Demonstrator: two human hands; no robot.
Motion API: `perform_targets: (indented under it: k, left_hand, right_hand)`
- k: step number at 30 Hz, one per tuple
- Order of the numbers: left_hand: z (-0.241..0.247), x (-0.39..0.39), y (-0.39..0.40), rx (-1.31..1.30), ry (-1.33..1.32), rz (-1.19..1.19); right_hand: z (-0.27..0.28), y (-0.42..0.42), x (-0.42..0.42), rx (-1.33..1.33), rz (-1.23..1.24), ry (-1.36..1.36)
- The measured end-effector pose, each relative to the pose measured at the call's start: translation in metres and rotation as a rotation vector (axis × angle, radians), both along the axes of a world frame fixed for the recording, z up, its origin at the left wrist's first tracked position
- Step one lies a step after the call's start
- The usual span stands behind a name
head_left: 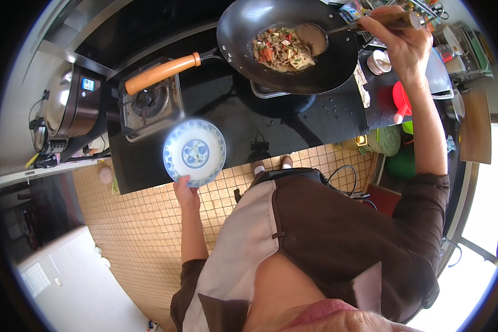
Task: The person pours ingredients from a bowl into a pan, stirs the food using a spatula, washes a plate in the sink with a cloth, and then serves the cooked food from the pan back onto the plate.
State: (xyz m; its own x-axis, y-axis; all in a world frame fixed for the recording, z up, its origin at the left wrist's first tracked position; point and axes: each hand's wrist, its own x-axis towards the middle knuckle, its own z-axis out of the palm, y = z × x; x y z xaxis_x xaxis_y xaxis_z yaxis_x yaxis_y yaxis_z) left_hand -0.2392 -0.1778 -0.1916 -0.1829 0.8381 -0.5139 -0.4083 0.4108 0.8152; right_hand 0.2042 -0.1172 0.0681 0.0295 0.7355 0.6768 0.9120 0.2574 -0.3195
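Observation:
My left hand (187, 193) grips the rim of a white plate (176, 151) with blue patterns, thumb on top. The plate is over the front edge of the black stove top and holds no food. My right hand (407, 52) is wrapped around the wooden handle of a metal wok spatula (311, 38). The spatula's blade lies in a dark wok (249, 25), against cooked food (280, 47) of chopped brown, red and green pieces. The wok's wooden handle (164, 72) points left, untouched by either hand.
A gas burner (147, 99) is at the left of the black stove top (232, 145). Farther left stands a rice cooker (72, 103). To the right are a small tub (378, 62) with a spoon, a red ladle (401, 99) and a wooden cutting board (476, 126).

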Motion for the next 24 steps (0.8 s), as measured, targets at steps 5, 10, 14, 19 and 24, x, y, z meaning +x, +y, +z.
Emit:
perform_targets:
  k: [5,10,14,19,24]
  left_hand:
    - [-0.001,0.003,0.023,0.025,0.022,-0.079]
    - [0.005,0.011,0.038,0.022,0.026,-0.132]
    - [0.008,0.012,0.045,0.014,0.024,-0.139]
    - [0.005,0.012,0.045,0.033,0.000,-0.125]
    - [0.004,0.009,0.028,0.074,-0.034,-0.108]
  right_hand:
    - [-0.009,0.000,-0.012,0.166,0.136,-0.343]
    - [-0.060,0.004,-0.019,0.218,0.304,-0.620]
    - [-0.099,-0.016,-0.035,0.132,0.326,-0.577]
    - [-0.132,-0.033,-0.045,-0.004,0.222,-0.430]
    - [-0.136,-0.065,-0.033,-0.070,0.047,-0.172]
